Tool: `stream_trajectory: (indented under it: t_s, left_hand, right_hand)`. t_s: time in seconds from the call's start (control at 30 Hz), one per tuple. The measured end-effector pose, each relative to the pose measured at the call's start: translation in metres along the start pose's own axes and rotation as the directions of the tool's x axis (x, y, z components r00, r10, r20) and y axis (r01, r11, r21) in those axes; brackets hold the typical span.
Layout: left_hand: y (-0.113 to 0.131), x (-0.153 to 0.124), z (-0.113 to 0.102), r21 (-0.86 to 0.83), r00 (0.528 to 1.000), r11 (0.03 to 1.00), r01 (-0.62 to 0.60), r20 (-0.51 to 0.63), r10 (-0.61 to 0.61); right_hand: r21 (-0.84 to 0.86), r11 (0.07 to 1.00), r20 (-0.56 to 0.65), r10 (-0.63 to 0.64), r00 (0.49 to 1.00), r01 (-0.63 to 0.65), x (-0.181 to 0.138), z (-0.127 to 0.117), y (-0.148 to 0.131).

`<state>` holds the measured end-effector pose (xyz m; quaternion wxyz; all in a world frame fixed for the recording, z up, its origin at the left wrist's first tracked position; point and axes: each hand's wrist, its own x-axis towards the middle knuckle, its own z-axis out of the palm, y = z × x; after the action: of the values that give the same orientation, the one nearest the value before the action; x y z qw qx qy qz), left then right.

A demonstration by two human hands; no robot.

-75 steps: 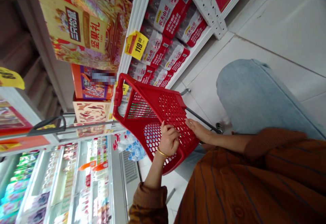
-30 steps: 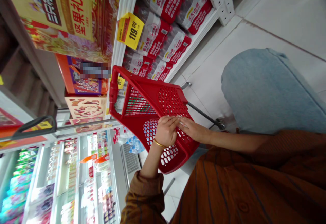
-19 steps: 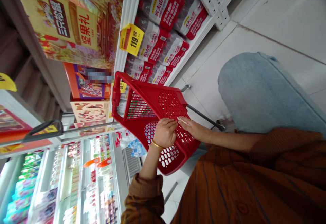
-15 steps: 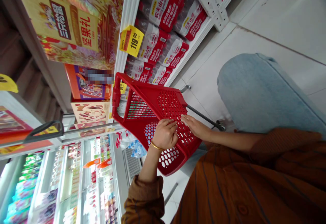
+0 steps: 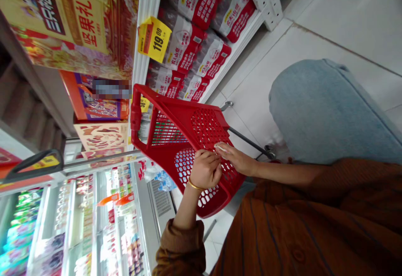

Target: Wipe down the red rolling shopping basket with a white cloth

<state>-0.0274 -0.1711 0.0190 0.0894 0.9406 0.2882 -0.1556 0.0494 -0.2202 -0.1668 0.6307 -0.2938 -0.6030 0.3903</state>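
The picture lies on its side, with shelves at left and floor at right. A red plastic shopping cart (image 5: 185,121) with perforated walls stands in front of me. My left hand (image 5: 205,168), with a gold bracelet (image 5: 196,186) at the wrist, is closed over the cart's near part. What it holds, if anything, is hidden. Beside it, my right hand (image 5: 237,158) has its fingers pressed together around a small white thing (image 5: 220,146) too small to name. The fingertips of both hands seem to meet.
Packs of bottled water (image 5: 179,45) with red labels fill the low shelf. Gift boxes (image 5: 78,24) and a yellow price tag (image 5: 154,39) are above them. A refrigerated display (image 5: 103,221) stands at lower left. My knee (image 5: 292,96) shows over the tiled floor (image 5: 314,54).
My hands have come closer together, the right one moving toward the left. The shelves and cart have shifted slightly left in view.
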Motion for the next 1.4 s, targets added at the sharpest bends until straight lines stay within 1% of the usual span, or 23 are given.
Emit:
stream_trajectory:
  t_s: [0.07,0.13,0.23,0.37,0.47,0.63,0.77,0.83,0.93,0.97,1.0,1.13,1.2,1.27,1.33,1.4]
  left_hand:
    - [0.0,-0.002,0.0,-0.016,1.0,1.0,-0.006,-0.017,0.005]
    - [-0.001,-0.005,0.0,-0.03,0.999,0.999,-0.015,-0.029,0.014]
    - [-0.001,-0.009,0.001,-0.041,0.999,0.999,-0.016,-0.035,0.015]
    - [0.001,-0.014,0.001,-0.053,1.0,0.999,-0.001,-0.016,0.0]
    - [0.001,-0.017,0.001,-0.061,1.0,0.998,0.005,-0.006,-0.005]
    - [0.002,-0.02,0.002,-0.06,1.0,0.998,0.008,0.0,-0.008]
    - [0.003,-0.02,0.003,-0.054,1.0,0.998,0.015,-0.007,-0.015]
    - [0.003,-0.02,0.003,-0.049,1.0,0.999,0.016,-0.004,-0.017]
    - [0.003,-0.019,0.002,-0.031,0.999,0.999,0.025,0.03,-0.024]
    - [0.003,-0.018,0.001,-0.021,0.999,0.999,0.029,0.044,-0.028]
    - [0.004,-0.017,0.001,-0.008,0.998,1.0,0.031,0.059,-0.03]
    - [0.007,-0.013,-0.001,0.056,0.99,0.998,0.003,0.144,-0.011]
    - [0.009,-0.012,-0.002,0.068,0.986,0.998,-0.012,0.167,0.001]
    - [0.009,-0.013,-0.001,0.064,0.988,0.998,-0.014,0.154,0.004]
    - [0.009,-0.014,0.001,0.055,0.991,0.998,-0.009,0.133,0.002]
    - [0.008,-0.015,0.003,0.05,0.992,0.999,-0.006,0.13,0.0]
  right_hand:
    - [-0.015,0.999,0.004,-0.038,0.999,0.038,-0.006,0.002,0.007]
    - [-0.03,0.999,0.018,-0.041,0.999,0.042,-0.012,0.002,0.012]
    - [-0.018,1.0,0.056,0.006,0.998,-0.005,-0.02,0.003,0.017]
    - [0.066,0.991,0.109,0.109,0.988,-0.117,-0.03,0.006,0.022]
    - [0.106,0.979,0.141,0.157,0.977,-0.173,-0.035,0.008,0.025]
    - [0.117,0.973,0.156,0.181,0.971,-0.2,-0.043,0.008,0.032]
    - [0.145,0.965,0.145,0.199,0.969,-0.219,-0.049,0.005,0.039]
    - [0.164,0.945,0.142,0.262,0.955,-0.283,-0.05,0.003,0.04]
    - [0.194,0.875,0.118,0.429,0.896,-0.444,-0.045,-0.001,0.037]
    - [0.201,0.856,0.109,0.463,0.88,-0.476,-0.043,-0.002,0.035]
    - [0.201,0.85,0.098,0.476,0.874,-0.486,-0.04,-0.004,0.033]
    - [0.165,0.892,0.047,0.42,0.906,-0.422,-0.026,-0.006,0.021]
    - [0.127,0.931,0.032,0.342,0.939,-0.343,-0.019,-0.005,0.013]
    - [0.073,0.973,0.023,0.219,0.975,-0.22,-0.014,-0.002,0.006]
    - [0.028,0.994,0.015,0.108,0.994,-0.108,-0.012,0.003,0.002]
    - [0.028,0.997,0.016,0.071,0.997,-0.071,-0.015,0.01,0.004]
